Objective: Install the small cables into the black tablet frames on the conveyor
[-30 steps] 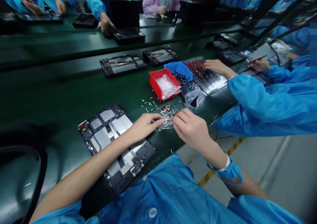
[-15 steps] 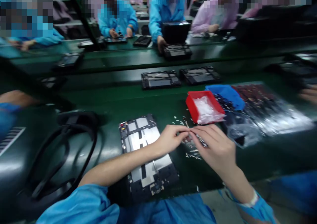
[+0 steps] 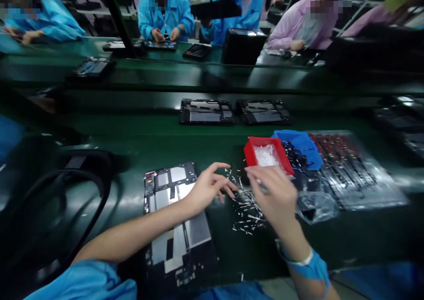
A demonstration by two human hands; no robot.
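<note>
My left hand [image 3: 208, 187] hangs open with spread fingers just left of a scatter of small silvery metal parts [image 3: 247, 209], touching none that I can see. My left forearm passes over a black tablet frame with silver panels [image 3: 177, 189]. Above the scatter, my right hand [image 3: 272, 194] pinches something small and silvery [image 3: 263, 188] between thumb and fingers. A red plastic bin [image 3: 251, 152] of clear plastic scraps stands just beyond that hand, partly hidden by it. My right wrist wears a white band.
A blue tray of dark small parts [image 3: 306, 147] adjoins the bin, with a clear plastic bag [image 3: 316, 207] and a plastic-wrapped sheet of parts [image 3: 356, 172] to the right. Two tablet frames [image 3: 207, 112] lie on the belt beyond. A black cable [image 3: 62, 203] loops at left. Co-workers sit across the line.
My hands have parted: the left has drawn back with fingers spread, and the right has risen toward the red bin. The scatter now shows between them, and the view has turned.
</note>
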